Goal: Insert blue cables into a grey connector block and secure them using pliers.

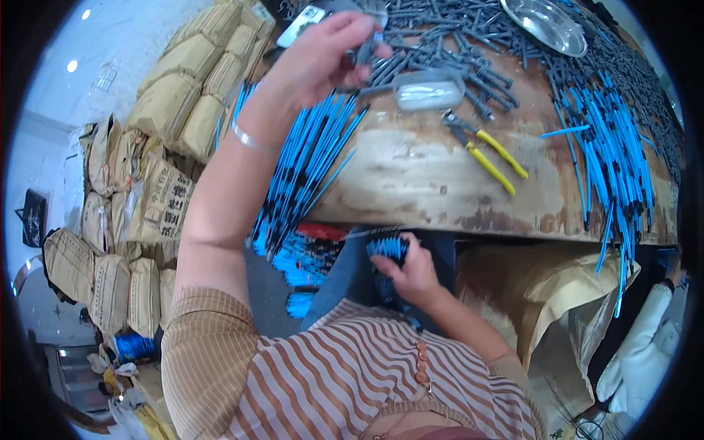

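Note:
My left hand (323,55) is raised over the far left of the worn wooden table (418,183), its fingers pinched on a dark grey rod from the heap of grey rods (455,37). A thin bangle circles that wrist. My right hand (412,271) sits low in front of my striped shirt, below the table's near edge, and grips a bundle of blue-and-black sticks (387,253). A fan of the same blue-and-black sticks (308,169) lies on the table's left part and hangs over its edge.
Yellow-handled pliers (488,150) lie mid-table beside a small clear plastic box (429,92). A metal dish (546,26) sits at the back. More blue sticks (616,161) pile at the right. Brown paper sacks (158,183) are stacked at the left, an open paper bag (543,301) below the table.

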`<action>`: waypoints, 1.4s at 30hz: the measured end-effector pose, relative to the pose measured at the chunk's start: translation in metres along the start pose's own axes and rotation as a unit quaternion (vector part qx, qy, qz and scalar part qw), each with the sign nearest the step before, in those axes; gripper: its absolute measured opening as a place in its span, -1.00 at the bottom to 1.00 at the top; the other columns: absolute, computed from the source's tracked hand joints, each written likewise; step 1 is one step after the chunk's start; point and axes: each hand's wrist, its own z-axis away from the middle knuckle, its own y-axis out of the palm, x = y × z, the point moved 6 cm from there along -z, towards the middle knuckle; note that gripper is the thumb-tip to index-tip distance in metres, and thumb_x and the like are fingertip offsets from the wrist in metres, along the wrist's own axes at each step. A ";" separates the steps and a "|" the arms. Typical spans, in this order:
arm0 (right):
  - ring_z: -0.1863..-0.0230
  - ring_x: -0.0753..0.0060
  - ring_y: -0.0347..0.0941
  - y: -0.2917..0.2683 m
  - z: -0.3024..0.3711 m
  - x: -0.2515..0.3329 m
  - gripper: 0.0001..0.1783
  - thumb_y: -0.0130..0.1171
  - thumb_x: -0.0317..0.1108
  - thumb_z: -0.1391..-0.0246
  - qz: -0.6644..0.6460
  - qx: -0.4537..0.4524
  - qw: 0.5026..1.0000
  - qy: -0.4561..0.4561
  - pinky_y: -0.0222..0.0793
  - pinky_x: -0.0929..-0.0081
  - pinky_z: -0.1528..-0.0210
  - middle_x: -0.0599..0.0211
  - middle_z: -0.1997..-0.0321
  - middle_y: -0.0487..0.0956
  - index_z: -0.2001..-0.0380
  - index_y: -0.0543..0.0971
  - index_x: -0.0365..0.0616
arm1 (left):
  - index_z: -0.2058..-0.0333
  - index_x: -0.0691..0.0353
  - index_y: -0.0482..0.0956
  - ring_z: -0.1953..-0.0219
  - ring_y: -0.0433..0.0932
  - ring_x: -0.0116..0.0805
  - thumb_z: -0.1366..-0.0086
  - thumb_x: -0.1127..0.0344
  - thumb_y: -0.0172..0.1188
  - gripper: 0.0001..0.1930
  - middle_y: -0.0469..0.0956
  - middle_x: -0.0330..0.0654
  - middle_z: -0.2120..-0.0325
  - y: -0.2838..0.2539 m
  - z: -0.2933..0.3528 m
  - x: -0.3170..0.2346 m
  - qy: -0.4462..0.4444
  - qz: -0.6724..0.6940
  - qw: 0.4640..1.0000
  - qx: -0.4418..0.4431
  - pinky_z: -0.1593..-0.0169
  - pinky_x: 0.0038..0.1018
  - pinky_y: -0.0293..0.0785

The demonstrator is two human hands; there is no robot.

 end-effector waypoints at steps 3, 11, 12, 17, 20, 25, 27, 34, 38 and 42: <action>0.60 0.44 0.43 0.006 0.004 -0.013 -0.63 0.29 -0.37 0.05 0.014 0.003 0.997 0.071 0.34 0.55 0.48 0.32 0.52 0.56 0.23 0.38 -0.29 | 0.14 0.31 0.45 0.52 0.50 -0.51 -0.32 0.26 0.03 -0.75 0.55 -0.13 0.34 0.002 0.076 0.045 -0.059 0.067 0.995 0.034 0.48 -0.75 0.47; 0.47 0.48 0.40 0.025 0.011 0.001 -0.70 0.24 -0.43 0.04 -0.008 0.004 0.997 0.077 0.32 0.56 0.32 0.33 0.40 0.55 0.22 0.43 -0.21 | -0.01 0.36 0.40 0.40 0.54 -0.39 -0.30 0.41 0.03 -0.69 0.55 -0.05 0.29 0.016 0.191 0.131 -0.075 0.218 0.971 -0.072 0.32 -0.63 0.50; 0.51 0.47 0.41 0.027 0.011 0.002 -0.69 0.24 -0.41 0.03 0.005 0.000 0.998 0.057 0.32 0.56 0.36 0.33 0.44 0.55 0.22 0.41 -0.23 | -0.02 0.36 0.40 0.38 0.54 -0.37 -0.29 0.43 0.03 -0.68 0.55 -0.04 0.28 0.014 0.195 0.134 -0.067 0.236 0.967 -0.066 0.30 -0.62 0.50; 0.61 0.44 0.41 0.035 0.016 0.007 -0.65 0.23 -0.36 0.02 0.046 -0.013 0.999 -0.004 0.32 0.54 0.48 0.33 0.56 0.54 0.21 0.37 -0.26 | -0.06 0.35 0.38 0.32 0.54 -0.32 -0.27 0.49 0.04 -0.64 0.54 0.01 0.24 0.003 0.205 0.142 -0.031 0.284 0.957 -0.043 0.23 -0.57 0.49; 0.61 0.45 0.41 0.035 0.017 0.008 -0.65 0.24 -0.36 0.02 0.050 -0.031 0.998 -0.008 0.31 0.54 0.48 0.33 0.56 0.54 0.21 0.38 -0.25 | -0.06 0.34 0.39 0.31 0.54 -0.31 -0.27 0.49 0.03 -0.64 0.53 0.05 0.20 -0.003 0.208 0.140 -0.006 0.257 0.966 -0.022 0.22 -0.56 0.48; 0.61 0.47 0.39 0.036 0.019 0.007 -0.64 0.24 -0.36 0.02 0.048 -0.024 0.999 -0.002 0.31 0.55 0.48 0.34 0.56 0.53 0.20 0.38 -0.25 | -0.06 0.34 0.40 0.31 0.54 -0.32 -0.26 0.51 0.04 -0.64 0.52 0.10 0.17 -0.001 0.212 0.139 -0.026 0.293 0.956 -0.020 0.20 -0.55 0.48; 0.61 0.47 0.39 0.036 0.019 0.008 -0.64 0.24 -0.36 0.02 0.049 -0.024 0.999 -0.005 0.31 0.55 0.48 0.34 0.56 0.53 0.19 0.38 -0.25 | -0.06 0.34 0.40 0.31 0.54 -0.32 -0.26 0.51 0.04 -0.63 0.52 0.11 0.16 -0.001 0.211 0.140 -0.021 0.288 0.957 -0.020 0.21 -0.55 0.48; 0.61 0.47 0.39 0.031 0.018 0.006 -0.64 0.25 -0.35 0.02 0.043 -0.034 0.998 -0.013 0.31 0.55 0.48 0.34 0.56 0.53 0.19 0.38 -0.25 | -0.05 0.34 0.40 0.32 0.53 -0.29 -0.24 0.54 0.05 -0.63 0.50 0.12 0.14 0.004 0.205 0.137 -0.014 0.286 0.958 -0.027 0.23 -0.54 0.47; 0.61 0.47 0.39 0.031 0.017 0.005 -0.65 0.25 -0.35 0.02 0.036 -0.037 0.999 -0.015 0.31 0.55 0.48 0.34 0.57 0.53 0.21 0.38 -0.25 | -0.05 0.34 0.40 0.32 0.52 -0.28 -0.23 0.55 0.05 -0.62 0.50 0.12 0.14 0.002 0.203 0.143 -0.017 0.275 0.961 -0.022 0.23 -0.54 0.46; 0.61 0.47 0.39 0.030 0.017 0.004 -0.65 0.24 -0.35 0.02 0.034 -0.037 0.999 -0.013 0.31 0.55 0.49 0.33 0.57 0.53 0.21 0.38 -0.25 | -0.05 0.34 0.41 0.32 0.52 -0.28 -0.22 0.56 0.05 -0.62 0.50 0.12 0.13 0.002 0.201 0.146 -0.016 0.270 0.963 -0.016 0.24 -0.55 0.47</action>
